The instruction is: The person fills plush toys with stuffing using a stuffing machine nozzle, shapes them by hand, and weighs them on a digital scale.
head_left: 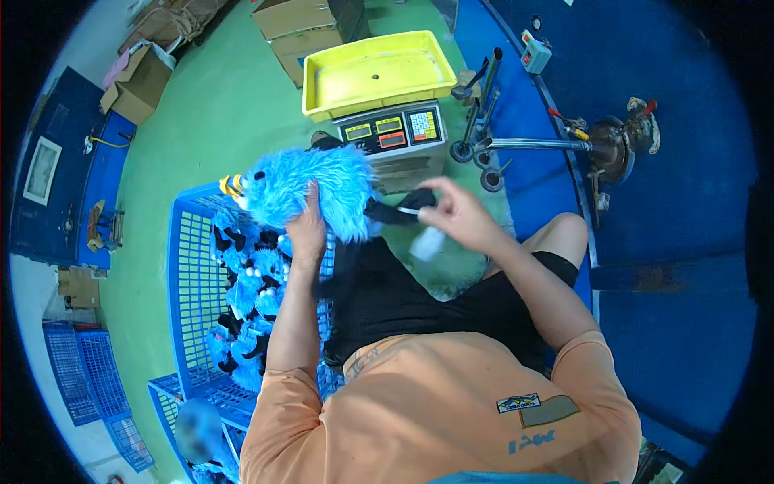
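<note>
A furry blue plush toy (302,181) with yellow and white parts at its left end is held up above my lap. My left hand (306,226) grips its underside, thumb pressed into the fur. From the toy's right end a black fabric piece (395,211) stretches out, and my right hand (461,214) pinches its far end. Below those fingers hangs a blurred white piece (427,244), perhaps a label. A blue plastic crate (196,278) stands beside my left arm, filled with several similar blue plush toys (246,294).
A yellow tray (379,77) rests on a digital scale (395,137) ahead of me. To the right are upright metal rods (484,105) and a blue machine surface (669,218) with a shaft. Cardboard boxes (294,36) stand behind the tray. More blue crates (89,371) are far left.
</note>
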The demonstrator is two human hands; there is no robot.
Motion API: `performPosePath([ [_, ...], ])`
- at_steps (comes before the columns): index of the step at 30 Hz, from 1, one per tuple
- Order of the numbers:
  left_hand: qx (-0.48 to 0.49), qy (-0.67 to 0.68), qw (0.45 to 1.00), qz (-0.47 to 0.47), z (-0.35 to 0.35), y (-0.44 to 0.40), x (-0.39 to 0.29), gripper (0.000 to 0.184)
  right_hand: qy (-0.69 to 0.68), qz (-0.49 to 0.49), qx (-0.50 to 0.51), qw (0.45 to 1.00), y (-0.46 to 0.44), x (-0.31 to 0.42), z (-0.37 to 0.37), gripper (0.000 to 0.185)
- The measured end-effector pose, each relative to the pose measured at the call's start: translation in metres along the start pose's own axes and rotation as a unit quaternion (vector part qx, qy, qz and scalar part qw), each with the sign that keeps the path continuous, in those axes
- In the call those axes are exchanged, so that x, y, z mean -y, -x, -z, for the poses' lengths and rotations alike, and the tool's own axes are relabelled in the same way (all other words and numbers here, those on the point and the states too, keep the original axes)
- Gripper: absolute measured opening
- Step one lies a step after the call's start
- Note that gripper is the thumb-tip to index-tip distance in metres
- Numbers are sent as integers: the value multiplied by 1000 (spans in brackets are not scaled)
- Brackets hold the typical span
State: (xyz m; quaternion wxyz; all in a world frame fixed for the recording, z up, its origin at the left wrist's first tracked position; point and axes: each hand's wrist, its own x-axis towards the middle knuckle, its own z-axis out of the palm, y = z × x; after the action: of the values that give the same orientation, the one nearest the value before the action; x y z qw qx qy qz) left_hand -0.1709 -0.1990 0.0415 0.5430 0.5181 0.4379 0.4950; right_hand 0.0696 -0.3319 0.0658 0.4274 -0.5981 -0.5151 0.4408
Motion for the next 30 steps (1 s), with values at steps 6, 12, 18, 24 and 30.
performPosePath([
  [6,98,3,995,33,5,6,18,44,121,40,-126,984,-17,-5,16,42],
  [12,119,264,935,204,3,1,9,45,114,66,-25,991,-14,-31,6,22],
  [18,103,474,826,286,-20,-1,34,42,85,150,-161,972,-8,-45,-41,24],
  [24,74,350,900,249,-25,23,37,39,-64,29,-61,996,-9,-46,-52,24],
  [30,104,233,949,184,-9,29,53,35,-347,-33,-76,934,-4,-33,-51,25],
])
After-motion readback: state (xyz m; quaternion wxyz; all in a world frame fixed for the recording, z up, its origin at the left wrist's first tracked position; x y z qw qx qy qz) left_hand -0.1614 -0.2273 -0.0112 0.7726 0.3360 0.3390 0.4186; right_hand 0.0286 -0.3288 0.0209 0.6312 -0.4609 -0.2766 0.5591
